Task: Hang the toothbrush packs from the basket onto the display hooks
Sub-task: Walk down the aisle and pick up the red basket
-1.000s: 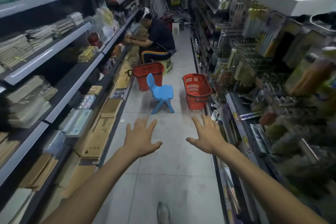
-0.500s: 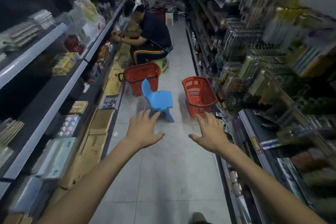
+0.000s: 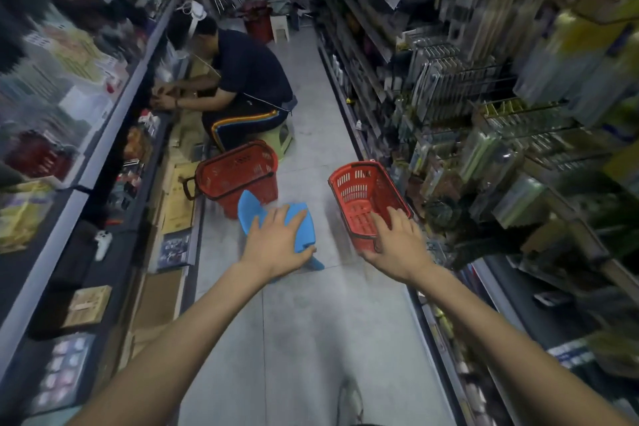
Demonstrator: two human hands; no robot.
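basket (image 3: pixel 350 172) near splayed right hand (image 3: pixel 397 247)

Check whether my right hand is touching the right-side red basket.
Cannot tell. In the head view the right hand overlaps the near rim of the red basket, but depth is unclear.

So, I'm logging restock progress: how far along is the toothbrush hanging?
Done: nothing that shows. In hand: nothing; both the left hand and right hand are open and empty, held out toward the blue chair and the red basket on the right. Left: everything, taking packs and hanging them on the display hooks at right. No packs show in that basket.
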